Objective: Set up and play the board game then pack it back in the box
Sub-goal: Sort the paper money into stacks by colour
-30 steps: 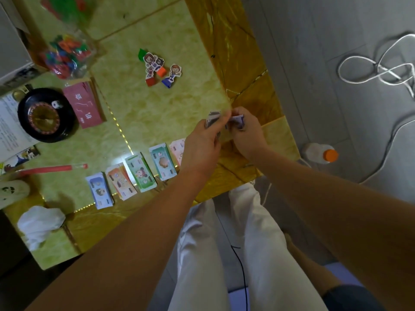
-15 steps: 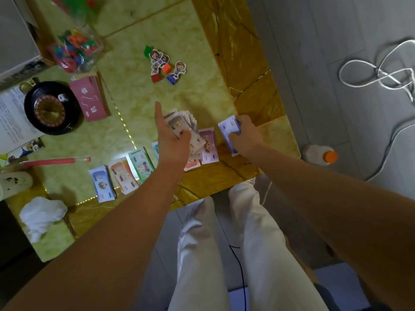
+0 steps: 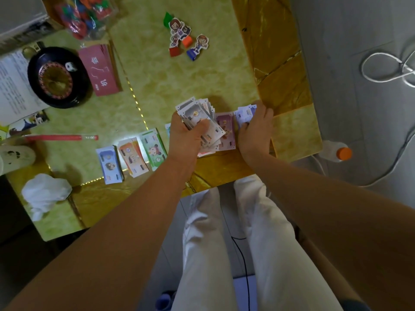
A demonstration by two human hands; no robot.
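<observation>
Black round roulette wheel (image 3: pixel 56 77) lies on the yellow stone desk (image 3: pixel 179 86), left of the red card stack (image 3: pixel 101 70), behind paper banknote piles (image 3: pixel 132 157).

Play-money stacks flat in a row along the near edge of the table (image 3: pixel 179 86): blue stack (image 3: pixel 109 164), orange stack (image 3: pixel 133 157), green stack (image 3: pixel 153 149), pink stack (image 3: pixel 225 131), lilac stack (image 3: pixel 246 114) held by right hand (image 3: pixel 254 133). Fanned grey notes (image 3: pixel 194 116) gripped in left hand (image 3: pixel 186 140). Cardboard pawns (image 3: pixel 186 40) clustered farther up. Black roulette spinner (image 3: pixel 56 77) just beside red card deck (image 3: pixel 101 70).
</observation>
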